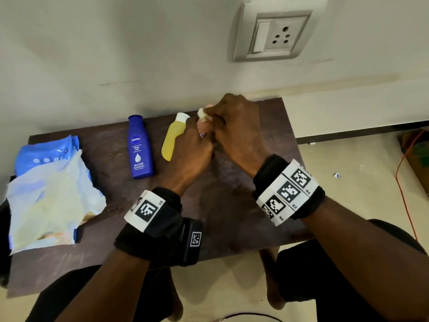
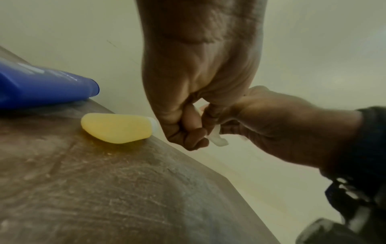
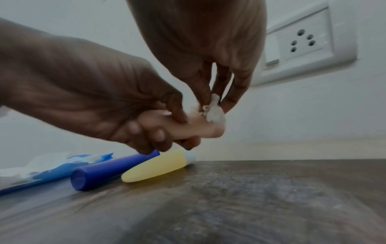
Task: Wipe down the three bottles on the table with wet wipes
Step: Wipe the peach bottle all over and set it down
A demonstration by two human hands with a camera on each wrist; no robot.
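My left hand (image 1: 197, 138) (image 3: 150, 132) grips a small pink bottle (image 3: 200, 128) (image 1: 203, 130) above the dark table (image 1: 220, 205), fingers curled round its body. My right hand (image 1: 229, 117) (image 3: 213, 99) pinches a crumpled white wet wipe (image 3: 215, 112) (image 1: 202, 114) (image 2: 217, 140) against the top of the pink bottle. A yellow bottle (image 1: 173, 138) (image 2: 117, 128) (image 3: 158, 166) with a white cap lies just left of my hands. The blue Nivea bottle (image 1: 140, 147) (image 3: 108, 171) (image 2: 41, 85) lies further left. Most of the pink bottle is hidden by my fingers.
A blue wet wipe pack (image 1: 46, 154) with a loose sheet (image 1: 51, 201) lies at the table's left end. The wall with a socket plate (image 1: 274, 33) stands right behind the table. An orange cable (image 1: 404, 182) runs on the floor at right.
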